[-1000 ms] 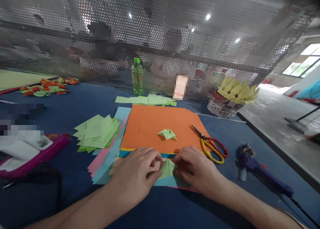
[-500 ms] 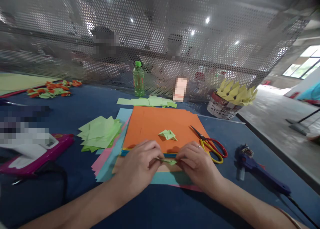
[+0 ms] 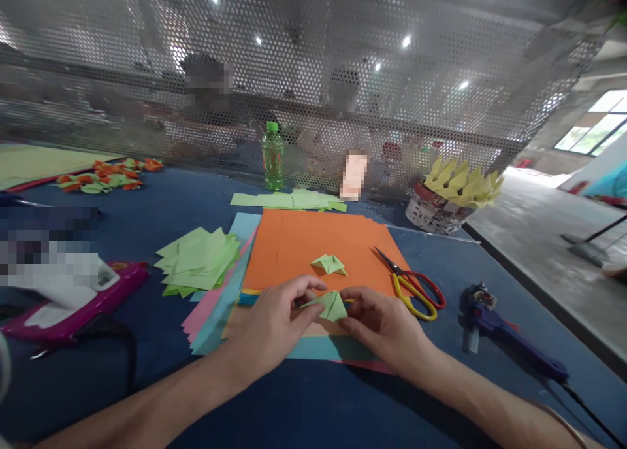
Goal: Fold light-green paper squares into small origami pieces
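Observation:
Between my two hands is a light green folded paper [image 3: 333, 305], its triangular face turned up toward me. My left hand [image 3: 287, 312] pinches its left corner between thumb and fingers. On the other side, my right hand [image 3: 385, 321] grips the right edge with thumb and forefinger. Just beyond lies a second green folded piece [image 3: 330, 264], on the orange paper [image 3: 313, 233] that tops a stack of coloured sheets. Scissors [image 3: 414, 289] with red and yellow handles rest on the stack's right side, near my right hand.
Green paper squares [image 3: 198, 259] lie to the left, green strips [image 3: 289, 200] behind the stack. A green bottle [image 3: 272, 158] stands near the perforated metal screen [image 3: 304, 76]. At right are a blue glue gun [image 3: 519, 341] and a pot [image 3: 435, 207] with yellow folded paper. A magenta device [image 3: 73, 312] sits at left.
The green folded paper has turned from nearly edge-on to showing its triangular face. Both hands have shifted their fingers on it. The second folded piece and the scissors stay put.

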Available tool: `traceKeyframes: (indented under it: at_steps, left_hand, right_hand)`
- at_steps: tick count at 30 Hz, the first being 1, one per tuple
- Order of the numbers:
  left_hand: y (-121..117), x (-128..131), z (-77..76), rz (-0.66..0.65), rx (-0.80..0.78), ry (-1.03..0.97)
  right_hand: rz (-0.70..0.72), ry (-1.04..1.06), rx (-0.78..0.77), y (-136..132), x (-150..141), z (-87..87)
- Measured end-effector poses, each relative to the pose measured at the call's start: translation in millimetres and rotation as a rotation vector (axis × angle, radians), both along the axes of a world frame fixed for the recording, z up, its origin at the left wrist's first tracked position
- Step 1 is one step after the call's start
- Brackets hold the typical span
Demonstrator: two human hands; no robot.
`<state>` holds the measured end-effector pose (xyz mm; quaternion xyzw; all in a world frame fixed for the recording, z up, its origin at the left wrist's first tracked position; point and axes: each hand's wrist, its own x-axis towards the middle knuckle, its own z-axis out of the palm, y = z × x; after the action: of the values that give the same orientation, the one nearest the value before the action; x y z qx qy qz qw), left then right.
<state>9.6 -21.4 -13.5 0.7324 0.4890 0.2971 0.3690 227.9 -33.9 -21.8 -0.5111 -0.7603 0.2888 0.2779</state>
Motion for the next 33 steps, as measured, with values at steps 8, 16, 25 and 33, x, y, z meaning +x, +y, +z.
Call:
traceKeyframes:
  at_steps: [8,16,25,33]
  left_hand:
    - [-1,3,-2.7,-0.062,-0.099,-0.016]
    - [-5,1,-4.4,-0.052,0.260,0.143]
    - [-3,1,-8.4,-0.098,0.365,0.192]
    - [-3,3,-6.9,0.007,0.074,0.111]
  right_hand:
    - [-0.022,-0.074,0.103,0,1,0.8]
    - [0.133,-0.183,0.564,5,7,-3.4]
    - [0.091,-0.165,0.466,4,5,-6.5]
    - [-0.112,-0.092,0.092,3,4,-8.6]
